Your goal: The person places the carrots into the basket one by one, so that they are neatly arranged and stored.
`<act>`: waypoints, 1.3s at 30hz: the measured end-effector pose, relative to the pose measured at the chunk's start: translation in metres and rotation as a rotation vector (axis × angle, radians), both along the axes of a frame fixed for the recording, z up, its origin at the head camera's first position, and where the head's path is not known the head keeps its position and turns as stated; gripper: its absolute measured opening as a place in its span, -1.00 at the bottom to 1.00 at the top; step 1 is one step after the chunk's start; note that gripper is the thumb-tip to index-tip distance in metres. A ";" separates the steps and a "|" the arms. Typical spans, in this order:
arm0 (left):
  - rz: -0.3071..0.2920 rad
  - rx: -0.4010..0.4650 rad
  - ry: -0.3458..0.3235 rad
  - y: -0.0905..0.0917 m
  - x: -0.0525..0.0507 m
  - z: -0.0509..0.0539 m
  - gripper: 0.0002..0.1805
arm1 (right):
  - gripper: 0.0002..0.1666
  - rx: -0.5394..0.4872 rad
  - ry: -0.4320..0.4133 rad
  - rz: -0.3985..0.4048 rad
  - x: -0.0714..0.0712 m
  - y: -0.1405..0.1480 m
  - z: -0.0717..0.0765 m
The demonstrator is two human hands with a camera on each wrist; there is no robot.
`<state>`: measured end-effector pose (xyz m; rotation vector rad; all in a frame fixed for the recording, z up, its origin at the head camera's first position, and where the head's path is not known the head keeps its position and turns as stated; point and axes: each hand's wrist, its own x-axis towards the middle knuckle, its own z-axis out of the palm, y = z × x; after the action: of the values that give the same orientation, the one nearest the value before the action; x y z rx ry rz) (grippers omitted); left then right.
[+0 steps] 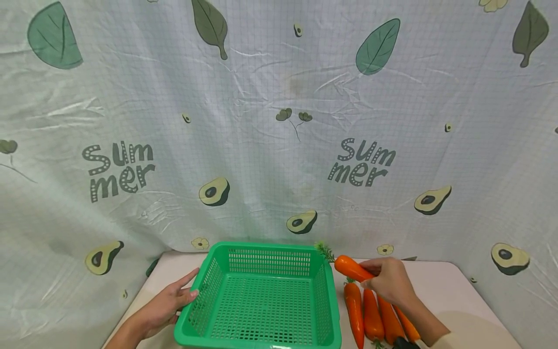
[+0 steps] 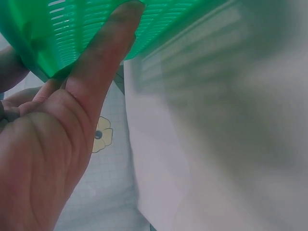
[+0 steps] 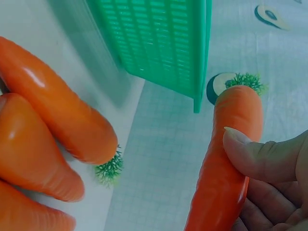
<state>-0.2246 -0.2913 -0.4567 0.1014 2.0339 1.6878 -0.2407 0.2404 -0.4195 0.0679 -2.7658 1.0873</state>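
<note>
With my right hand (image 1: 385, 278) I am gripping a plump, glossy orange carrot (image 1: 352, 268) by its narrower part, my thumb pressing along the upper side while my fingers are curling beneath it. The carrot is pointing leftward out of my grasp, its thick end and feathery green tuft (image 1: 323, 251) reaching toward the far right corner of a rectangular bright-green plastic mesh basket (image 1: 266, 245). From my head view the tuft is overlapping the basket's right rim, though I cannot tell whether it is touching. Below and just nearer than my right hand, four other smooth orange carrots (image 1: 372, 320) are lying side by side on the pale, round-cornered table (image 1: 429, 286), between the basket's right wall and the table's right edge. The leftmost one is lying closest to that wall, and my forearm is partly covering the rightmost. My left hand (image 1: 167, 300) is holding the basket at its left rim, with one finger lying straight against the outer mesh wall. The basket is sitting near the table's far edge, its open top facing upward, and a whitish curtain (image 1: 261, 145) printed with leaves and avocados is hanging behind it.
</note>
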 end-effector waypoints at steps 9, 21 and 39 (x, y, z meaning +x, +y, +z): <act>-0.001 0.008 -0.005 0.000 0.000 0.001 -0.10 | -0.51 -0.021 -0.005 0.006 -0.003 -0.010 0.000; 0.004 0.009 -0.004 0.000 0.000 0.000 -0.07 | -0.54 -0.044 0.009 0.039 -0.008 -0.025 0.001; -0.005 0.033 -0.011 -0.003 0.001 -0.002 -0.04 | -0.53 -0.082 0.023 0.088 -0.011 -0.054 -0.001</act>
<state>-0.2233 -0.2939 -0.4591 0.1084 1.9967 1.7157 -0.2513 0.1864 -0.4200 0.1918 -2.7170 1.2122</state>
